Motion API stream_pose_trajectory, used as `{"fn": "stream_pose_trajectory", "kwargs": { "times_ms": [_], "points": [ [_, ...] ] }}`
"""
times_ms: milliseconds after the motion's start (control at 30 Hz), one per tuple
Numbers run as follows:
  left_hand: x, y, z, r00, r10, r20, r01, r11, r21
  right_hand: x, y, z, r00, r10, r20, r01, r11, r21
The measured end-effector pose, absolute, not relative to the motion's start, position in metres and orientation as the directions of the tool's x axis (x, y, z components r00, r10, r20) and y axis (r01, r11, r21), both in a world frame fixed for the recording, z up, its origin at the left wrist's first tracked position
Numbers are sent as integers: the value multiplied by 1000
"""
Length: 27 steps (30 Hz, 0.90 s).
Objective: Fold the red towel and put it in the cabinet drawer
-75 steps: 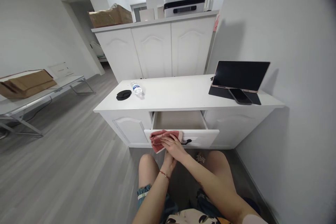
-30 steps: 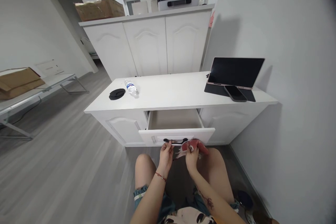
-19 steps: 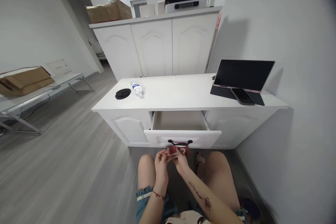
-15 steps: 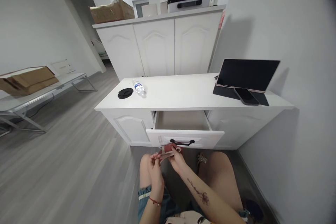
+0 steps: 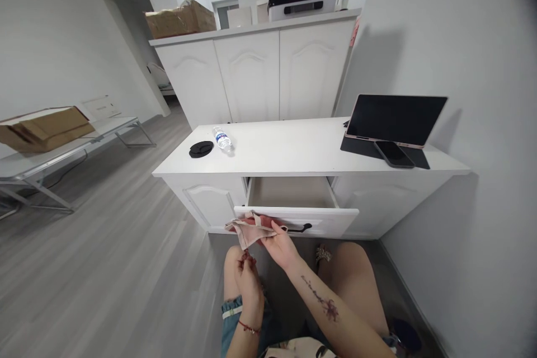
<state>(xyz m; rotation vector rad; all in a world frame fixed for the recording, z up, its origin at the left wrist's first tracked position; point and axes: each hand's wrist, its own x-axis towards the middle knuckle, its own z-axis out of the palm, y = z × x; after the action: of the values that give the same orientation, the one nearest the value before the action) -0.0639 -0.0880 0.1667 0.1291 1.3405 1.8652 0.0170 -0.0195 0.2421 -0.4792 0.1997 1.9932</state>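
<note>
I am sitting low in front of a white low cabinet [image 5: 289, 151] whose middle drawer [image 5: 293, 217] is pulled open. My right hand [image 5: 280, 243] grips a pink and red cloth [image 5: 247, 229], held up just in front of the drawer's left front edge. My left hand [image 5: 247, 274] sits lower, above my left knee, with its fingers pinched on a corner or thread of the same cloth. The drawer's inside looks bare from here. Its black handle [image 5: 298, 228] shows just right of the cloth.
On the cabinet top lie a water bottle [image 5: 221, 139] on its side, a black round lid [image 5: 201, 149], a propped tablet [image 5: 394, 120] and a phone [image 5: 393, 154]. A tall white cupboard [image 5: 251, 78] stands behind. A folding table [image 5: 62, 148] with cardboard is at left. A wall is close on the right.
The cloth was bunched between both hands below the drawer handle; now it is spread out and raised to the left by my right hand, while my left hand has dropped lower.
</note>
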Motion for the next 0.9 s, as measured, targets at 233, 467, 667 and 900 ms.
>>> {"fn": "stream_pose_trajectory", "kwargs": {
  "times_ms": [233, 467, 667, 900],
  "points": [
    [-55, -74, 146, -527, 729, -437, -649, -13, 761, 74, -25, 241, -310, 870, -384, -906, -392, -158],
    [-21, -47, 172, -239, 855, -461, -736, 151, 660, 142, -30, 236, -274, 881, -386, -909, -368, -194],
    [6, -23, 191, -84, 819, -567, -782, 298, 547, 197, -38, 237, -190, 900, -391, -925, -298, -235],
    [11, -17, 186, -52, 862, -503, -780, 279, 560, 244, -53, 231, -166, 941, -294, -883, -275, -381]
  ]
}}
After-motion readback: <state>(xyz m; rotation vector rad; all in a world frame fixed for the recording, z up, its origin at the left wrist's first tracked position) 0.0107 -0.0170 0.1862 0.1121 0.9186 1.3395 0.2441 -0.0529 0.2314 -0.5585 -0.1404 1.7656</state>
